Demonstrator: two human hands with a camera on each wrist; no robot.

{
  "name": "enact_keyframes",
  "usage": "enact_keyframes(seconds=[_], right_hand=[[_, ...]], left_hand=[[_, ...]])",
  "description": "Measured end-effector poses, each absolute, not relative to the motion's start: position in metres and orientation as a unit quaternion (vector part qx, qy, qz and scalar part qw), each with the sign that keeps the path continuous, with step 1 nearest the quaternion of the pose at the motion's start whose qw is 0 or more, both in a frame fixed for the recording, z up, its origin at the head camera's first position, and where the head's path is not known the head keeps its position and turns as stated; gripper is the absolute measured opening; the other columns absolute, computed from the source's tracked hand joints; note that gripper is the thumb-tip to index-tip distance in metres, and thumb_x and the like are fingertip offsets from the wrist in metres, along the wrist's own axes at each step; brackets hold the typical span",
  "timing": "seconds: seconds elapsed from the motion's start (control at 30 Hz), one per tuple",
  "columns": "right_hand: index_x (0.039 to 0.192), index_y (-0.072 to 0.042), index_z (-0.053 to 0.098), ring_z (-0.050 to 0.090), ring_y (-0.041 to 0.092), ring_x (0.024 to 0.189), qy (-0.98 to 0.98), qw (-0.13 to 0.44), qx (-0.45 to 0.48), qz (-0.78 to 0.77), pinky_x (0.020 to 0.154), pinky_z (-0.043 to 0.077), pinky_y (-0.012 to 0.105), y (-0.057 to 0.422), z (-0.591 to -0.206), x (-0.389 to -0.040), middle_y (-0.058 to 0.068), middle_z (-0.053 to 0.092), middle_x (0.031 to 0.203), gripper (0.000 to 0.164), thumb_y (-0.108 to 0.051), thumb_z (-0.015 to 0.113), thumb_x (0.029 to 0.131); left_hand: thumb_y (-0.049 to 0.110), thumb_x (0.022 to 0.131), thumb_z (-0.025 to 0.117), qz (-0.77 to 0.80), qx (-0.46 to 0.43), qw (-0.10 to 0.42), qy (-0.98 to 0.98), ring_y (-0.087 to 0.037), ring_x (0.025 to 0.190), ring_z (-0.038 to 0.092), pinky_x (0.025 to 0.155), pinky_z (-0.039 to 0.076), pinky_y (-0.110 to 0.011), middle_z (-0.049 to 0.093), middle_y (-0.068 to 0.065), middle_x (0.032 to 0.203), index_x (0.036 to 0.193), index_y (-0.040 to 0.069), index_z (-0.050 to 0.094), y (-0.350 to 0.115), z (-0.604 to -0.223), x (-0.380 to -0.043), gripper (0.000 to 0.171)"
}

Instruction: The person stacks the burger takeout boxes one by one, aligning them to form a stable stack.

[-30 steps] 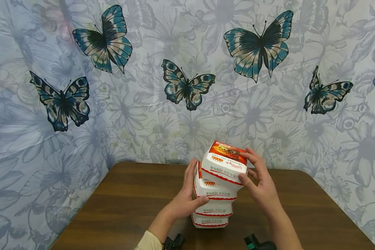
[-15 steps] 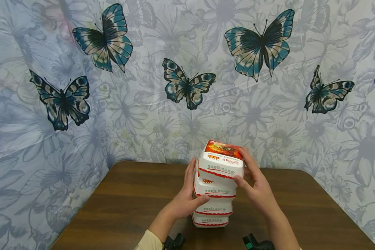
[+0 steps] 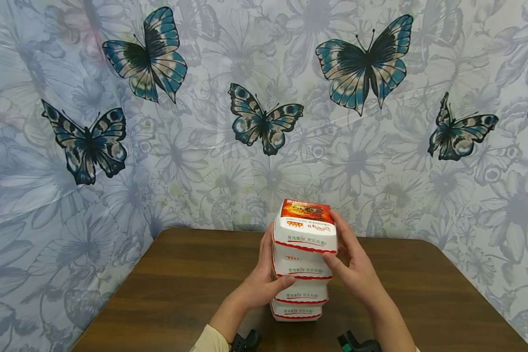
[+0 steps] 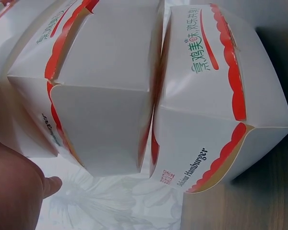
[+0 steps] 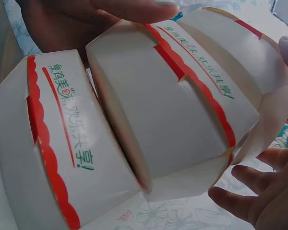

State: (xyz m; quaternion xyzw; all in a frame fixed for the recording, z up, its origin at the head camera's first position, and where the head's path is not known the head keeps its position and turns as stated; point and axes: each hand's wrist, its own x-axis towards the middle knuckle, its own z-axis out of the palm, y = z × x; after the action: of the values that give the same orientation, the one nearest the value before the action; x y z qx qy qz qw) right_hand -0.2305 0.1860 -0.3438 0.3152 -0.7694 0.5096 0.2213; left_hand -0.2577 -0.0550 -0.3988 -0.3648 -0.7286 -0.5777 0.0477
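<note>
Several white hamburger boxes with red scalloped trim stand in one column on the table. The top box (image 3: 305,237), with a red burger picture on its lid, sits slightly turned on the second box (image 3: 301,264). My right hand (image 3: 356,266) grips the top box at its right side, thumb near the front lower corner; its spread fingers (image 5: 259,187) show in the right wrist view. My left hand (image 3: 261,283) rests along the column's left side, fingers extended upward and thumb across the front. In the left wrist view the lowest visible box (image 4: 206,86) reads "Delicious Hamburger".
The column stands on a dark brown wooden table (image 3: 193,274). Behind the table's far edge hangs a pale floral cloth (image 3: 193,186) printed with blue butterflies (image 3: 266,120). Black wrist camera mounts (image 3: 245,341) show at the bottom of the head view.
The top box has shifted left with my right hand and turned straighter, so it lines up more closely over the boxes below. My left hand stays in place.
</note>
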Motion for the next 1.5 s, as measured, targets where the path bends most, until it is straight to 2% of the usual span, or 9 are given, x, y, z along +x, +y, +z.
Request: enact_keyframes(seconds=[0.13, 0.3, 0.5, 0.57, 0.7, 0.8, 0.9, 1.13, 1.5], right_hand=[[0.161, -0.022, 0.020, 0.053, 0.005, 0.123, -0.776, 0.218, 0.302, 0.509, 0.099, 0.046, 0.027, 0.187, -0.345, -0.230, -0.002, 0.051, 0.144, 0.084, 0.003, 0.061, 0.092], [0.161, -0.024, 0.018, 0.052, 0.004, 0.125, -0.782, 0.207, 0.291, 0.512, 0.097, 0.046, 0.031, 0.188, -0.347, -0.232, 0.003, 0.046, 0.151, 0.085, 0.002, 0.061, 0.093], [0.161, -0.028, 0.016, 0.046, -0.001, 0.131, -0.785, 0.196, 0.284, 0.515, 0.100, 0.043, 0.055, 0.187, -0.349, -0.233, 0.009, 0.041, 0.156, 0.087, -0.001, 0.063, 0.092], [0.161, -0.029, 0.015, 0.044, -0.001, 0.133, -0.787, 0.193, 0.283, 0.514, 0.102, 0.043, 0.051, 0.187, -0.349, -0.234, 0.008, 0.041, 0.156, 0.089, -0.002, 0.064, 0.092], [0.161, -0.031, 0.015, 0.043, 0.000, 0.135, -0.784, 0.194, 0.287, 0.514, 0.101, 0.044, 0.031, 0.186, -0.350, -0.234, 0.005, 0.041, 0.156, 0.091, -0.001, 0.066, 0.091], [0.161, -0.029, 0.016, 0.045, 0.001, 0.134, -0.780, 0.196, 0.292, 0.517, 0.099, 0.044, 0.026, 0.186, -0.350, -0.234, 0.004, 0.043, 0.153, 0.091, -0.001, 0.066, 0.090], [0.161, -0.027, 0.016, 0.046, 0.002, 0.131, -0.778, 0.200, 0.295, 0.518, 0.098, 0.045, 0.028, 0.186, -0.350, -0.234, 0.004, 0.045, 0.150, 0.092, 0.000, 0.067, 0.089], [0.161, -0.027, 0.016, 0.040, 0.000, 0.138, -0.777, 0.206, 0.298, 0.514, 0.102, 0.041, 0.022, 0.186, -0.349, -0.235, 0.005, 0.039, 0.158, 0.093, -0.001, 0.068, 0.088], [0.161, -0.029, 0.017, 0.044, 0.004, 0.133, -0.779, 0.211, 0.301, 0.508, 0.102, 0.042, 0.024, 0.187, -0.349, -0.233, 0.000, 0.045, 0.149, 0.094, 0.000, 0.068, 0.087]], left_hand=[[0.032, 0.091, 0.072, -0.585, -0.366, 0.044, -0.723, -0.023, 0.152, 0.003, 0.117, 0.020, -0.064, -0.010, 0.009, 0.164, 0.157, 0.032, -0.020, -0.054, -0.399, -0.257, 0.113], [0.030, 0.092, 0.072, -0.593, -0.367, 0.042, -0.716, -0.023, 0.150, 0.013, 0.117, 0.025, -0.057, -0.010, 0.009, 0.163, 0.156, 0.035, -0.022, -0.054, -0.398, -0.257, 0.114], [0.022, 0.090, 0.075, -0.601, -0.376, 0.066, -0.703, -0.022, 0.146, 0.027, 0.116, 0.033, -0.041, -0.004, 0.007, 0.165, 0.156, 0.031, -0.023, -0.055, -0.395, -0.255, 0.119], [0.023, 0.089, 0.076, -0.600, -0.371, 0.074, -0.705, -0.023, 0.148, 0.023, 0.117, 0.031, -0.047, -0.004, 0.008, 0.165, 0.157, 0.030, -0.023, -0.056, -0.394, -0.254, 0.120], [0.025, 0.086, 0.079, -0.585, -0.351, 0.104, -0.723, -0.025, 0.154, -0.001, 0.117, 0.017, -0.067, -0.012, 0.007, 0.165, 0.158, 0.029, -0.020, -0.057, -0.390, -0.251, 0.123], [0.025, 0.084, 0.080, -0.574, -0.343, 0.123, -0.734, -0.026, 0.155, -0.010, 0.115, 0.011, -0.073, -0.014, 0.006, 0.166, 0.158, 0.032, -0.018, -0.058, -0.389, -0.250, 0.123], [0.025, 0.084, 0.081, -0.568, -0.345, 0.139, -0.735, -0.023, 0.155, -0.011, 0.114, 0.008, -0.074, -0.013, 0.007, 0.167, 0.159, 0.031, -0.015, -0.059, -0.389, -0.250, 0.122], [0.024, 0.084, 0.081, -0.557, -0.368, 0.196, -0.718, -0.019, 0.156, -0.009, 0.113, 0.007, -0.076, -0.011, -0.004, 0.169, 0.161, 0.017, -0.005, -0.060, -0.390, -0.251, 0.116], [0.043, 0.088, 0.075, -0.561, -0.374, 0.204, -0.710, -0.017, 0.156, -0.007, 0.112, 0.007, -0.076, -0.007, -0.001, 0.170, 0.162, 0.017, -0.003, -0.061, -0.389, -0.251, 0.111]])
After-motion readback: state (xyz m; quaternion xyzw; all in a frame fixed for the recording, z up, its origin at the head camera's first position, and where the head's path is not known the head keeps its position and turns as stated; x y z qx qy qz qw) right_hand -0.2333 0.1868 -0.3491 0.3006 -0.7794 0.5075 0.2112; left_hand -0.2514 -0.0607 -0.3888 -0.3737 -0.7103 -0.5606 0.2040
